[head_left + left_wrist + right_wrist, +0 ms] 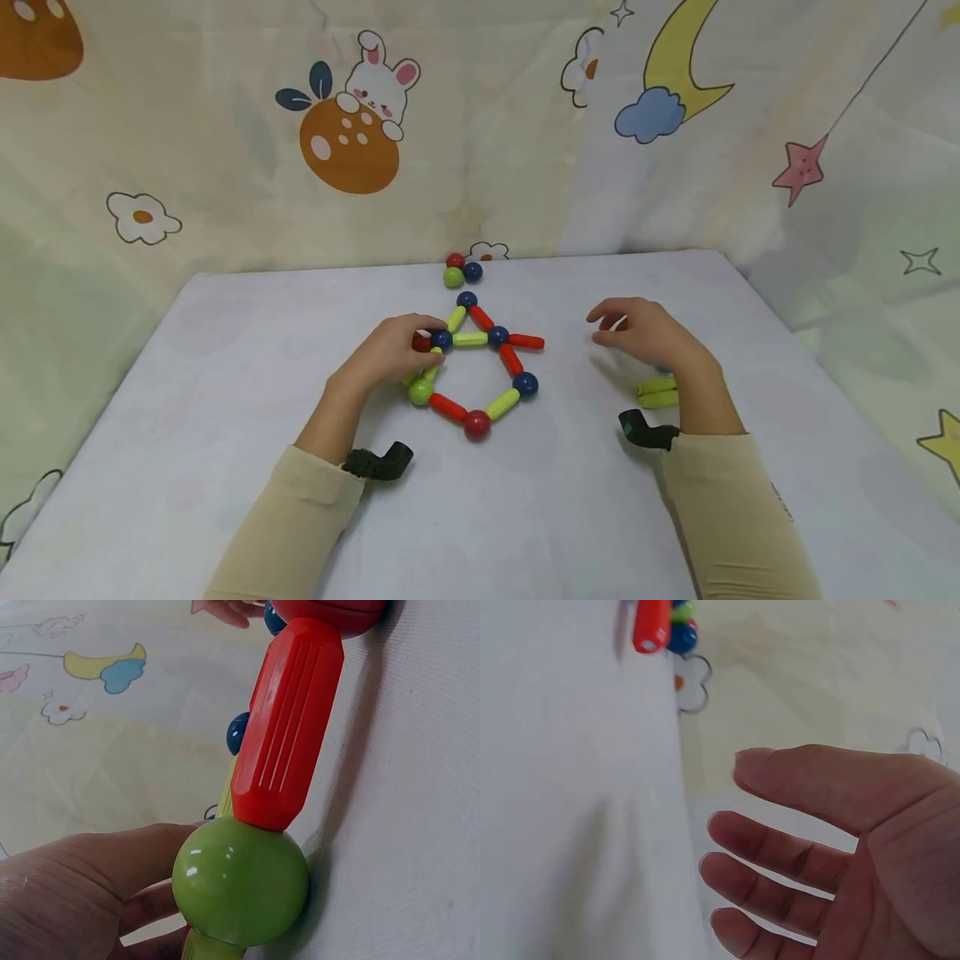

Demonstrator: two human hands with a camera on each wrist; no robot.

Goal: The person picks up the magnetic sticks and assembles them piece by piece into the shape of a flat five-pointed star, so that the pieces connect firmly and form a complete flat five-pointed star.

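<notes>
A flat figure of red and light-green magnetic rods joined by balls lies mid-table. My left hand is at its left side, thumb and index finger around a blue ball; a red rod beside that ball is partly hidden by the fingers. Just below the hand sits a green ball, joined to a red rod that leads to a red ball. Another red rod sticks out on the figure's right. My right hand hovers over the table with loosely bent fingers, holding nothing.
Three loose balls, including a red one, sit together at the table's back edge. Light-green rods lie beside the right wrist, partly covered by it. Black wrist cameras are on both arms. A patterned cloth hangs behind the table.
</notes>
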